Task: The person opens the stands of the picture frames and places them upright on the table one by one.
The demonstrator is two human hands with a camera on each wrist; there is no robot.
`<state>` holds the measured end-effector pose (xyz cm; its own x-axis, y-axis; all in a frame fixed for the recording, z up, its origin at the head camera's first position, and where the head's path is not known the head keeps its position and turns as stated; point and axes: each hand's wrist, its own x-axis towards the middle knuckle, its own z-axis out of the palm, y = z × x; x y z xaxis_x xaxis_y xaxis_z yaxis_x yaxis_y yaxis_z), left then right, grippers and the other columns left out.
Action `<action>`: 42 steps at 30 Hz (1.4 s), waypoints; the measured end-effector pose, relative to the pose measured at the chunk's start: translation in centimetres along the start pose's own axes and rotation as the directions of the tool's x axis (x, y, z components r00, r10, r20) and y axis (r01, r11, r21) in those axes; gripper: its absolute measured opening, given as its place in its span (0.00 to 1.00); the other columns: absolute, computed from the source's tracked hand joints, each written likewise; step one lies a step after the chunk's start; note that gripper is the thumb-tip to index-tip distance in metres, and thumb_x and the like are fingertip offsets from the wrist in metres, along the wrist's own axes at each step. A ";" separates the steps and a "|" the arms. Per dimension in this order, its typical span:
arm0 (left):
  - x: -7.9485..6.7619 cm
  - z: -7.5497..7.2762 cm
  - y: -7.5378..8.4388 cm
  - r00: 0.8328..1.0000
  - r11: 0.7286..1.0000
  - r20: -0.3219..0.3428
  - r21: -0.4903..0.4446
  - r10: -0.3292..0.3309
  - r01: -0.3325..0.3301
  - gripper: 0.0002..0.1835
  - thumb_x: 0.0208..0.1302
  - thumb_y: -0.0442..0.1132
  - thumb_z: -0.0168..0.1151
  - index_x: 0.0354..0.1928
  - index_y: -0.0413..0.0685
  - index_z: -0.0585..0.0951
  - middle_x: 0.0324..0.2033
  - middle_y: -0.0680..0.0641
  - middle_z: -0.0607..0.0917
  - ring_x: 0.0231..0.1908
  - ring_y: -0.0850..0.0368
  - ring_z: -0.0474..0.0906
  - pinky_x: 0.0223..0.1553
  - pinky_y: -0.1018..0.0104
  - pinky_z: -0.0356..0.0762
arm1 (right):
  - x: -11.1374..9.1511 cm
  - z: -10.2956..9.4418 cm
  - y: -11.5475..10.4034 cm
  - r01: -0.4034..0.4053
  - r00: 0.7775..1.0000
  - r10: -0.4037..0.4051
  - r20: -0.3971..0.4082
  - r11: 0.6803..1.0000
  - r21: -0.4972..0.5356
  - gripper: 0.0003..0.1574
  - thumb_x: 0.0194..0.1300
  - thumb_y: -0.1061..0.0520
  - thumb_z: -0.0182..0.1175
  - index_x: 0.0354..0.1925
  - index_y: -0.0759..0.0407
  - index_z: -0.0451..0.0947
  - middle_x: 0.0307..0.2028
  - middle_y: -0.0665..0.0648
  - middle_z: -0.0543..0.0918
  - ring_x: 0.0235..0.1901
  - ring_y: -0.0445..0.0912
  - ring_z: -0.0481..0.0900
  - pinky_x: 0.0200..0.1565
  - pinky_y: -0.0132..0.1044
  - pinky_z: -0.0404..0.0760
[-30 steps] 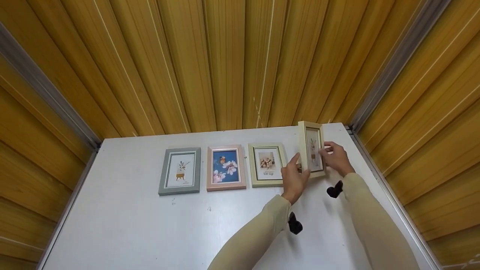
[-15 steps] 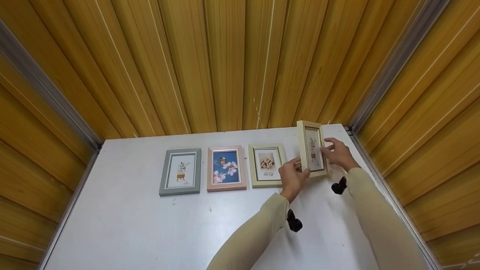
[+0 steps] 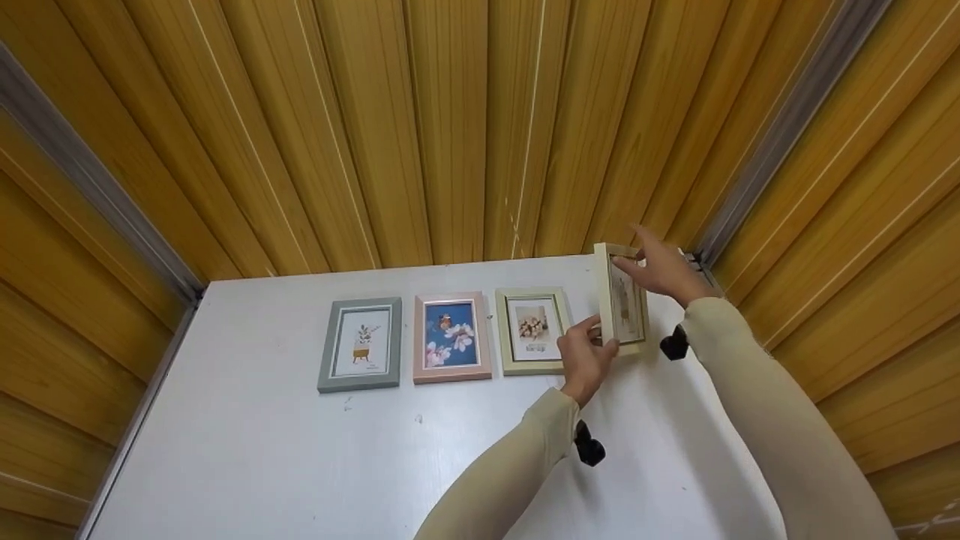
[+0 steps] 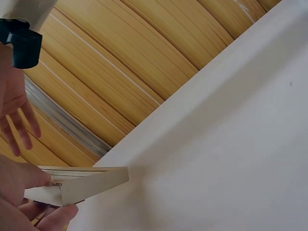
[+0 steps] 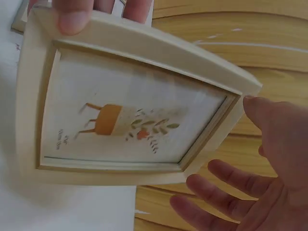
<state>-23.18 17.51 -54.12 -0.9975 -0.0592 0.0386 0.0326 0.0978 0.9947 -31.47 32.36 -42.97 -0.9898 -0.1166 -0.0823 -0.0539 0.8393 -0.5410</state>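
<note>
A cream picture frame with a plant print stands angled out from the white board at its upper right. My left hand grips its lower left edge; in the left wrist view the thumb and fingers pinch one corner. My right hand is at the frame's upper right, fingers spread. In the right wrist view the thumb of the right hand lies at the frame's upper corner, the other fingers extended alongside; whether the thumb presses there is unclear. Immediately left is a light green picture frame, partly behind my left hand.
A pink picture frame and a grey-green picture frame continue the row leftward on the white board. Yellow wood-patterned panels rise beyond the board's top edge and along both sides, with grey metal strips at the corners.
My right hand has left the cream picture frame's right edge and moved up to its top right corner, fingers spreading. My left hand keeps its grip, almost unmoved.
</note>
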 end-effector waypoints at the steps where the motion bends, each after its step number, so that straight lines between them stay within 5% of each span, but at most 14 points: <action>1: 0.0 0.0 0.0 1.000 1.000 -0.001 0.000 -0.004 0.004 0.22 0.55 0.23 0.73 0.53 0.42 0.87 0.40 0.43 0.91 0.37 0.61 0.88 0.33 0.71 0.84 | 0.1 0.1 -0.7 0.001 1.000 -0.001 0.012 1.000 -0.008 0.54 0.76 0.38 0.57 0.83 0.53 0.39 0.68 0.77 0.69 0.64 0.72 0.70 0.61 0.71 0.70; 9: -0.1 0.0 0.1 0.999 1.000 -0.030 0.026 -0.010 0.011 0.21 0.55 0.23 0.73 0.52 0.43 0.88 0.38 0.45 0.91 0.34 0.64 0.87 0.32 0.70 0.84 | 0.8 1.7 -3.6 0.013 0.998 -0.019 -0.062 0.995 -0.098 0.47 0.75 0.42 0.60 0.80 0.56 0.53 0.70 0.71 0.69 0.66 0.69 0.71 0.63 0.69 0.68; 17: -0.3 -0.2 0.0 0.998 0.999 -0.045 0.008 0.041 -0.041 0.20 0.55 0.22 0.72 0.50 0.43 0.89 0.36 0.44 0.91 0.32 0.64 0.87 0.30 0.71 0.83 | 1.0 3.8 -3.8 0.047 0.988 -0.063 -0.144 0.993 -0.110 0.32 0.74 0.48 0.62 0.68 0.59 0.68 0.51 0.67 0.82 0.46 0.61 0.82 0.50 0.61 0.81; 36: -0.3 0.0 0.4 0.997 0.997 -0.028 0.044 0.071 -0.070 0.19 0.55 0.26 0.75 0.51 0.43 0.88 0.36 0.46 0.92 0.33 0.65 0.87 0.30 0.74 0.81 | 1.3 4.1 -3.5 0.053 0.985 -0.060 -0.161 0.997 -0.049 0.24 0.77 0.55 0.57 0.65 0.65 0.70 0.53 0.70 0.81 0.49 0.61 0.81 0.52 0.61 0.82; 42: -0.4 0.0 0.9 0.993 0.990 -0.059 0.100 0.105 -0.099 0.18 0.52 0.28 0.76 0.47 0.47 0.89 0.33 0.49 0.91 0.29 0.65 0.86 0.27 0.76 0.79 | 1.1 3.4 -2.9 0.090 0.982 -0.088 -0.169 0.996 0.004 0.25 0.77 0.55 0.56 0.67 0.64 0.71 0.46 0.68 0.83 0.42 0.57 0.80 0.43 0.54 0.82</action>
<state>-22.72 17.64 -53.28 -0.9830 -0.1075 0.1486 0.1248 0.2017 0.9715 -31.91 27.94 -44.36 -0.9892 -0.0986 0.1082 -0.1422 0.8232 -0.5496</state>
